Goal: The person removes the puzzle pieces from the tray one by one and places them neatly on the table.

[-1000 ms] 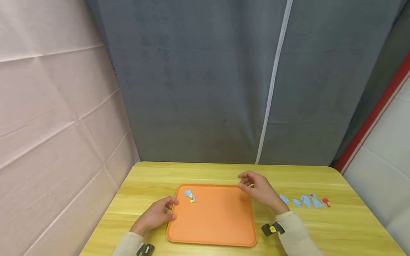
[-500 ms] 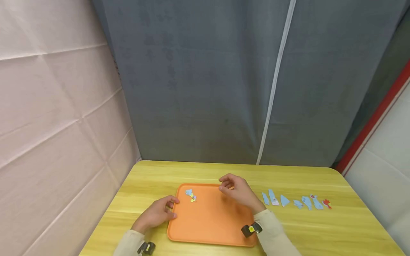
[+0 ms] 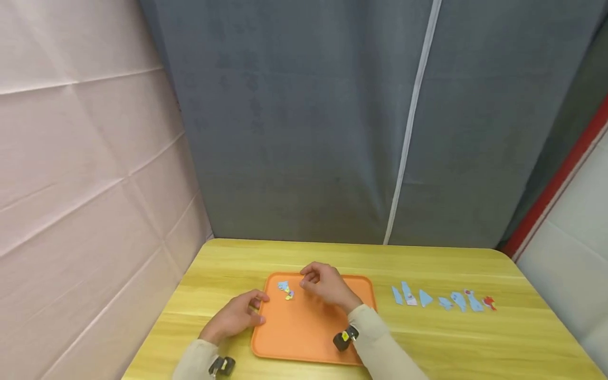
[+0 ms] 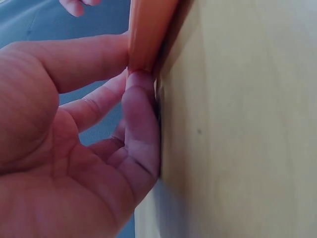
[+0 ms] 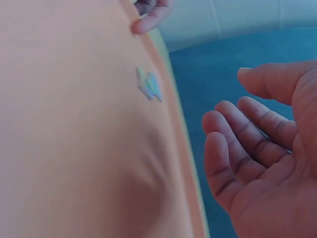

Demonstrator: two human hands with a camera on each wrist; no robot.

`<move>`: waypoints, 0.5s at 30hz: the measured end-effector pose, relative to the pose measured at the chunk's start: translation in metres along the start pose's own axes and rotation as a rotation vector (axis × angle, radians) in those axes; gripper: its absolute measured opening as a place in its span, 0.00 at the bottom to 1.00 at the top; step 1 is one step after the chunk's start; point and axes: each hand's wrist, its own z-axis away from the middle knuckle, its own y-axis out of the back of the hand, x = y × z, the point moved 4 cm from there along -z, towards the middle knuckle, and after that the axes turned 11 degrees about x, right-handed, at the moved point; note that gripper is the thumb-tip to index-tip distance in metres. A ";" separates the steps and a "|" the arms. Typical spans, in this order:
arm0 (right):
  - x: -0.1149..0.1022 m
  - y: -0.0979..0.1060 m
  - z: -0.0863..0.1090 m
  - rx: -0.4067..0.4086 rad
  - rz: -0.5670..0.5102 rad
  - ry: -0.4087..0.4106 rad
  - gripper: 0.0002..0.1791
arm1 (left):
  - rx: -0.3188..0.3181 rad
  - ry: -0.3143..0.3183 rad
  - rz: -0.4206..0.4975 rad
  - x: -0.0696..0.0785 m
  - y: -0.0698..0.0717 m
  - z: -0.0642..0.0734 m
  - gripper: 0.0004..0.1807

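Note:
An orange tray (image 3: 304, 338) lies on the wooden table. My left hand (image 3: 238, 315) grips its left edge; in the left wrist view, thumb and curled fingers (image 4: 141, 119) meet at the tray's rim. Over the tray's upper middle is my right hand (image 3: 325, 285), with loosely bent fingers and nothing in them. In the right wrist view, a gap shows between its thumb and fingers (image 5: 247, 144). Near the tray's upper left corner lie small blue and yellow puzzle pieces (image 3: 284, 285), placed together, just left of the right hand's fingertips.
To the right of the tray, several blue puzzle pieces (image 3: 425, 298) lie in a row on the table (image 3: 456, 343). A red piece (image 3: 489, 302) ends that row. A grey curtain (image 3: 304, 132) hangs behind the table, and a pale cloth wall (image 3: 85, 211) stands at the left.
My right hand has moved left from the tray's upper right corner toward the pieces on it, uncovering loose blue pieces on the table. The left hand has stayed at the tray's edge.

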 end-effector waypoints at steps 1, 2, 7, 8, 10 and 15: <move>0.001 -0.004 -0.001 -0.009 -0.004 -0.001 0.15 | 0.001 0.003 0.002 0.000 0.000 -0.001 0.23; 0.002 -0.007 -0.003 -0.016 -0.010 -0.006 0.16 | -0.001 0.003 0.001 0.001 0.000 -0.001 0.23; 0.005 -0.023 -0.009 -0.026 -0.013 -0.035 0.16 | -0.001 -0.009 0.015 0.001 -0.001 -0.003 0.24; 0.005 -0.025 -0.010 -0.026 -0.010 -0.041 0.16 | -0.005 -0.011 0.022 0.001 -0.001 -0.003 0.24; 0.002 -0.030 -0.011 -0.029 -0.002 -0.044 0.16 | -0.009 -0.012 0.031 0.001 -0.001 -0.003 0.24; -0.008 -0.040 -0.013 -0.049 0.013 -0.067 0.17 | -0.011 -0.006 0.047 0.003 0.000 -0.002 0.24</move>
